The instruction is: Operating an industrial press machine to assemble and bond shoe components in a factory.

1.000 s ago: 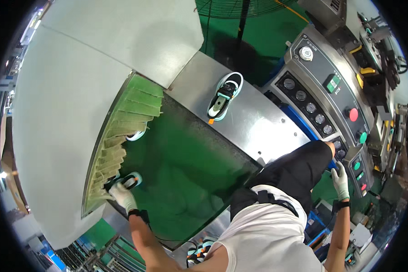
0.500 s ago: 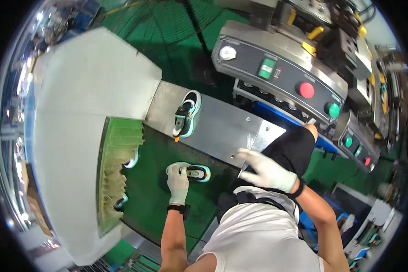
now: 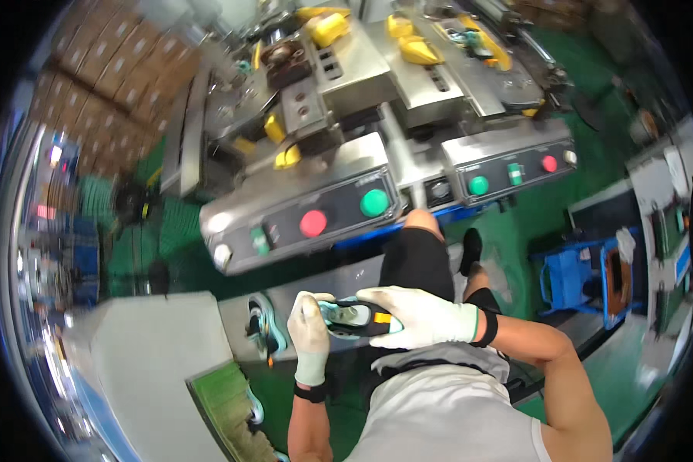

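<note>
A black shoe with light-blue trim and an orange tab (image 3: 349, 318) is held between both gloved hands in front of my waist. My left hand (image 3: 309, 336) grips one end, its fingers curled over the edge. At the opposite end, beside the orange tab, my right hand (image 3: 425, 316) closes round the shoe; its lower fingers are partly hidden. To the left of my left hand, a second dark shoe with a pale-blue sole (image 3: 265, 326) rests on the metal bench (image 3: 239, 316).
Ahead stands a machine with a control panel (image 3: 312, 223); another panel (image 3: 512, 169) is to its right. A large white housing (image 3: 162, 339) with green curtain strips (image 3: 227, 408) is at left. A blue cart (image 3: 574, 277) stands right; stacked cartons (image 3: 108, 85) are far left.
The view has swung right toward the machines. My left hand has raised the shoe from low over the green area, and my right hand, formerly empty, now grips it too.
</note>
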`<state>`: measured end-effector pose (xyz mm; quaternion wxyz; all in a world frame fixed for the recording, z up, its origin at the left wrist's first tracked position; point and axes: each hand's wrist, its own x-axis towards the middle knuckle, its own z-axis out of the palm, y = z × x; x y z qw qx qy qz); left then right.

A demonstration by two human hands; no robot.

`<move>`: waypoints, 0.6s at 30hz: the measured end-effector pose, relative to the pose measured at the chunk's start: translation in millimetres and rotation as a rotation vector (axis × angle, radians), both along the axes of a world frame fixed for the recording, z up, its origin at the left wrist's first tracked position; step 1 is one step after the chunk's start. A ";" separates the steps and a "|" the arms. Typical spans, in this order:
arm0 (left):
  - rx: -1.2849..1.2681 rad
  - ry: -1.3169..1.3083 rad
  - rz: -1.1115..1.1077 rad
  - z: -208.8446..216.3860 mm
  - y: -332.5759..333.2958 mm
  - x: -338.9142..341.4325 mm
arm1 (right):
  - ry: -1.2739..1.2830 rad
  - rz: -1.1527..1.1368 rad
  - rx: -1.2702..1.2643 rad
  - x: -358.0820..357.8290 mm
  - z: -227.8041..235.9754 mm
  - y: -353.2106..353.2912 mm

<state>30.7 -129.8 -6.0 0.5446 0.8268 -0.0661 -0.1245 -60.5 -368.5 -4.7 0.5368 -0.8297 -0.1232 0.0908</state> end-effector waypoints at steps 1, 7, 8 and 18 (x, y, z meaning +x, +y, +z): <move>0.040 -0.168 -0.140 17.5 -29.6 2.9 | -0.028 -0.064 -0.013 -12.1 3.0 -18.3; 0.220 -0.926 -1.034 101.1 -209.3 -17.6 | -0.252 -0.555 -0.163 -72.8 29.3 -90.5; 0.223 -0.838 -1.059 105.5 -232.5 -24.7 | -0.077 -0.572 -0.198 -82.6 45.2 -105.0; 0.199 -1.059 -1.008 107.0 -488.3 127.2 | 0.153 -1.131 1.240 -215.1 -60.0 -173.3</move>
